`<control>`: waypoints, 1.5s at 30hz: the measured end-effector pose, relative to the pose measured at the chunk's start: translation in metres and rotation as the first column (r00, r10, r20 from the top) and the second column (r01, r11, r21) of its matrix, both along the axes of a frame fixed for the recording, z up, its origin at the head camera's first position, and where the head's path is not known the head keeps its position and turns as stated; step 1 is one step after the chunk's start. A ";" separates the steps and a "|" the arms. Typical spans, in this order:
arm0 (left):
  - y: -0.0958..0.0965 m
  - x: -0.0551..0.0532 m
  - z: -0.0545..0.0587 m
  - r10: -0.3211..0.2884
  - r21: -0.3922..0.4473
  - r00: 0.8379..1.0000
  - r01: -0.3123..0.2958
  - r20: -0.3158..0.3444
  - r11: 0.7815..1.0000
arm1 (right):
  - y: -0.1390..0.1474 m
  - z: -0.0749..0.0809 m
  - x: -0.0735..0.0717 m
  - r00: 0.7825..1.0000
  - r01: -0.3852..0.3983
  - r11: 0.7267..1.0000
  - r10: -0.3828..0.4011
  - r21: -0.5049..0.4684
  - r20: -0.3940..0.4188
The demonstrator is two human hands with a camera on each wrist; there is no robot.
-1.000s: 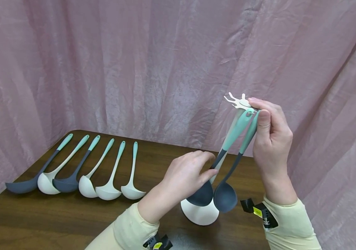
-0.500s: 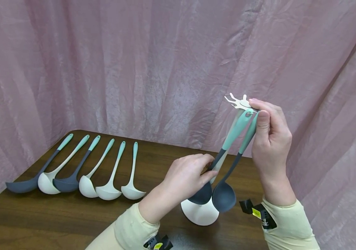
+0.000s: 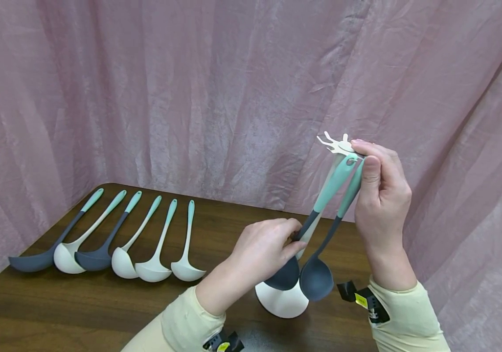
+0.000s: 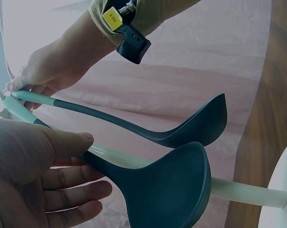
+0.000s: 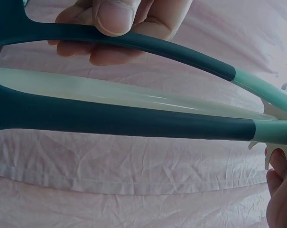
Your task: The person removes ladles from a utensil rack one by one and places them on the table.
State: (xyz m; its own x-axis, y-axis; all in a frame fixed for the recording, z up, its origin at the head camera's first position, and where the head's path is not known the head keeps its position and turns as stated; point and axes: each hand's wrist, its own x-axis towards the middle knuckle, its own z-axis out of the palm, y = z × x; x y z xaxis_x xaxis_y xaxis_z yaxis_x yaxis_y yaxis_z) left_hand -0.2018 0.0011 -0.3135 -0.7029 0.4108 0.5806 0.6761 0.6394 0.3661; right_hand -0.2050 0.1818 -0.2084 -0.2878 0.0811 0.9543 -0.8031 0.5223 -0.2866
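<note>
My left hand [image 3: 264, 244] pinches the dark stem of a ladle [image 3: 333, 185] with a mint handle; in the left wrist view its thumb lies across the stem above the bowl [image 4: 169, 190]. That handle's end hangs at a hook of a white utensil stand [image 3: 340, 145]. Up at the stand's top, my right hand [image 3: 383, 188] grips the hooked rim, its thumb beside the handle end of a second dark ladle [image 3: 317, 278]. This second ladle hangs down to the right of the first. The stand's round base [image 3: 283, 303] rests on the table, partly hidden by the bowls.
Several ladles lie in a row on the left of the wooden table [image 3: 101, 308], some dark like this ladle [image 3: 33, 261], others white like this ladle [image 3: 187, 269], handles pointing away. A pink curtain [image 3: 233, 98] hangs behind the table.
Both hands stay where they were, shifting only slightly; the right hand has moved a touch left. The second ladle's bowl has swung a little to the left.
</note>
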 end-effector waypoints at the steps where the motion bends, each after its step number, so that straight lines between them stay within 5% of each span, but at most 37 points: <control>1: 0.000 0.000 0.000 -0.001 0.000 1.000 0.001 0.001 1.000 | 0.000 0.000 0.000 1.000 0.001 1.000 -0.001 -0.003 0.000; 45: -0.003 0.004 0.003 -0.016 -0.013 0.999 0.016 -0.045 1.000 | -0.002 0.001 0.003 1.000 -0.020 1.000 0.020 -0.024 -0.003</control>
State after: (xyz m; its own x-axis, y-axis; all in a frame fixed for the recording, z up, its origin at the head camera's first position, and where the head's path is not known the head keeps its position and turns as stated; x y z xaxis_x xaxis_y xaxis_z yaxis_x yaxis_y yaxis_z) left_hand -0.1975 -0.0021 -0.3103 -0.6692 0.4292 0.6066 0.7020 0.6327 0.3268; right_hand -0.2019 0.1795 -0.2078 -0.2866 0.0984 0.9530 -0.8144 0.4989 -0.2964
